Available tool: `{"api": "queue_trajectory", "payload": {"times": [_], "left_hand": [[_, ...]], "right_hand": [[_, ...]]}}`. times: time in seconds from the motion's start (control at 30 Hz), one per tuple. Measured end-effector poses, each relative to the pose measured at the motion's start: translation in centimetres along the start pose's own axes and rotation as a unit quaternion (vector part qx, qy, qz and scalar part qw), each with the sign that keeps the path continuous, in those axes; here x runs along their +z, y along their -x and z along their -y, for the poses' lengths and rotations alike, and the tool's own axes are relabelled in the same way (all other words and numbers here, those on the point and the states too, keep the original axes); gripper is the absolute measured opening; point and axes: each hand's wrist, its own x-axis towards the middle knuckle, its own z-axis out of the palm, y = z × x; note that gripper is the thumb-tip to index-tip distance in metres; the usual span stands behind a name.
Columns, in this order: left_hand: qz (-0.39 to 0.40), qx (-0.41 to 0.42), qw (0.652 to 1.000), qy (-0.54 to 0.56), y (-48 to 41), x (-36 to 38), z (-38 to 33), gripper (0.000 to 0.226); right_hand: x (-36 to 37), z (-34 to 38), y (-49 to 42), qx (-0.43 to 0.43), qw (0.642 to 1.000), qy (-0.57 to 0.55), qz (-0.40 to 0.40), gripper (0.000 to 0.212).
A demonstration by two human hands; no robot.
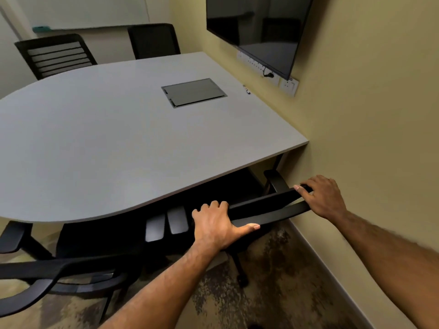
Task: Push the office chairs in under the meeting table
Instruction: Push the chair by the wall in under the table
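No text can be read here. The screen [259, 27] is dark, and the wall sockets [288, 85] show no legible marks.

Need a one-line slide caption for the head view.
Both bare hands, left hand and right hand, grip the black office chair's top rail, seat tucked under the grey rounded meeting table.

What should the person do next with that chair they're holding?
Probably push it a little further forward. Both the left hand and right hand grip the chair's backrest, and its seat seems already under the table.
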Motion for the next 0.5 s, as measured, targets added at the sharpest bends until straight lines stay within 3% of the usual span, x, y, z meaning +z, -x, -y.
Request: {"api": "queue_trajectory", "payload": {"times": [0.5], "left_hand": [[-0.029, -0.057, 0.998, 0.013, -6.5, 0.3, -3.2, 0.128]], "right_hand": [[0.3, -2.5, -9.9, -0.034, 0.996, -0.027, 0.08, 0.057]]}}
